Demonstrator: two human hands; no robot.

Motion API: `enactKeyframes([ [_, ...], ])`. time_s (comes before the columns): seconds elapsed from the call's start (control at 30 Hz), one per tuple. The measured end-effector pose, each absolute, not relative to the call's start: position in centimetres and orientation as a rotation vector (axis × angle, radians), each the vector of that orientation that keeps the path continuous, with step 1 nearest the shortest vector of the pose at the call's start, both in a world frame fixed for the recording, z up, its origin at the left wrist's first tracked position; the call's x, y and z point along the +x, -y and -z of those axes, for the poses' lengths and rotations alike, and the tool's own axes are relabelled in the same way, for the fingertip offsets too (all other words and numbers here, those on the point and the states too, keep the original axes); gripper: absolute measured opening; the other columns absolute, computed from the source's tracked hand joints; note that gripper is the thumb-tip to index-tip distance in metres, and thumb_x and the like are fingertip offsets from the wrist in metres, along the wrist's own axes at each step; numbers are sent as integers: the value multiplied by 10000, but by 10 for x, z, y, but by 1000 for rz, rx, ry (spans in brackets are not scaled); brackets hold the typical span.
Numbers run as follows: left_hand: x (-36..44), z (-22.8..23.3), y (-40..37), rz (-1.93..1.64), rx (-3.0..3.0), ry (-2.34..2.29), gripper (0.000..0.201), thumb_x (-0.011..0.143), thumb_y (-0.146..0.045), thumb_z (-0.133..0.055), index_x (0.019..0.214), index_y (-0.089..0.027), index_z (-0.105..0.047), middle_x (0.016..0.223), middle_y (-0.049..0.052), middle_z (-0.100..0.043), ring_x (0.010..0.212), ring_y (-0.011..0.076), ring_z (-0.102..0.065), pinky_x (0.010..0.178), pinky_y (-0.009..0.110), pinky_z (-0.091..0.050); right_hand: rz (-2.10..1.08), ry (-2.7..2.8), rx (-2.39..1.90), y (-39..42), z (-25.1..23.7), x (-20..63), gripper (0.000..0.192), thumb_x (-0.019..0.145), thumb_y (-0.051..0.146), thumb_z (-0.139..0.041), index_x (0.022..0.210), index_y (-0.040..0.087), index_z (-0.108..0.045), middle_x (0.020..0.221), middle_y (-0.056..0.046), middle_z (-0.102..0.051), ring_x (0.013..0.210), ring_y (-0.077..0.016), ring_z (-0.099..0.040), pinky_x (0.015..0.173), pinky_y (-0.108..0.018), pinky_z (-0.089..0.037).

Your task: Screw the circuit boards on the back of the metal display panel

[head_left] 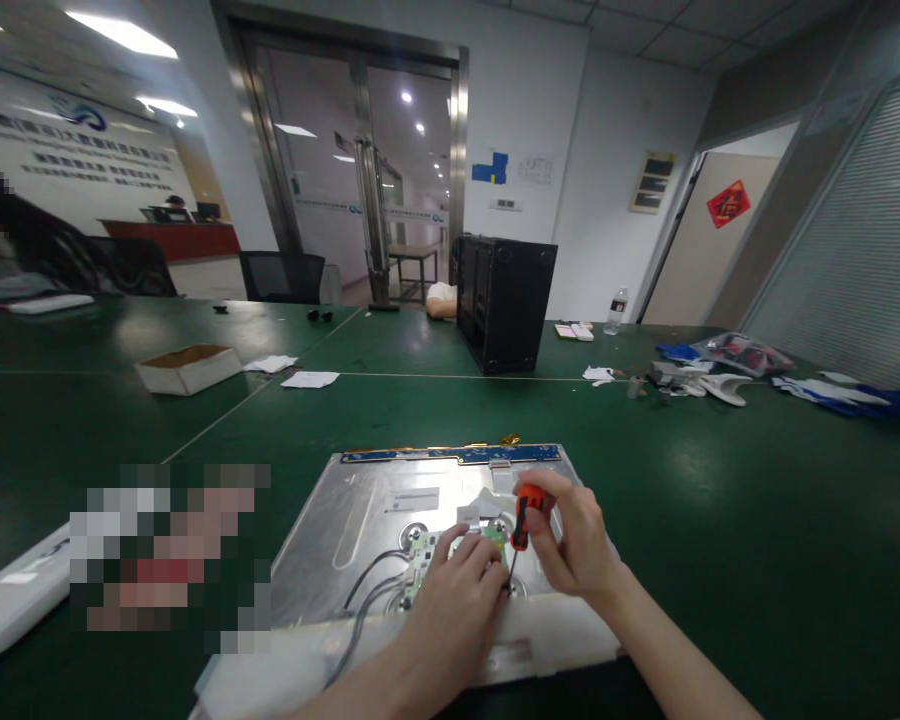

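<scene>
My right hand [576,535] grips an orange and black screwdriver [528,510], whose thin shaft points down at the right edge of a green circuit board [422,552]. My left hand [461,580] is laid over that board with bent fingers, holding it against the panel; its thumb and part of the board are hidden. Under both hands lies a flat metal-backed display panel [311,545], with a blue circuit strip [487,455] along its far edge. Dark and grey cables [367,610] run from the board toward the near edge, over a whitish sheet [270,660].
A black computer case [506,305] stands across the green table [720,520]. An open cardboard box [189,370] and papers [310,380] lie left. Small parts and bags [746,352] are at far right. A white object [19,600] lies near left, beside a pixelated patch. People sit beyond.
</scene>
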State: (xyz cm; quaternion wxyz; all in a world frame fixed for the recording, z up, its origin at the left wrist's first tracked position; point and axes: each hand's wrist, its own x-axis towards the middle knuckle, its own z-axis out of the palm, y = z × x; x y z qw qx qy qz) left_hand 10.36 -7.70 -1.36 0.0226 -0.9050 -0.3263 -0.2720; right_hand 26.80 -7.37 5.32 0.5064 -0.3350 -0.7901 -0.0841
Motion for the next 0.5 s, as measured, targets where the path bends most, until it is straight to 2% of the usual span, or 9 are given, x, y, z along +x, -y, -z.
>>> enactKeyframes([
  [0.33,103,16,77,844,-2789,1009,90,797,-113,-594,802,-200,-574,865,8,-610,888,201,-545,993,426,-303,284,1845,-835,69,-45,266,215,867,256,-518,1061,221,-432,591,70,-527,451,-99,-474,468,-214,-376],
  [0.5,103,17,77,863,-2789,1025,80,791,-127,-602,813,-200,-578,922,16,-621,934,211,-546,999,436,-301,213,1900,-767,70,-48,265,251,867,276,-513,1098,204,-443,657,41,-555,495,-103,-490,503,-219,-399],
])
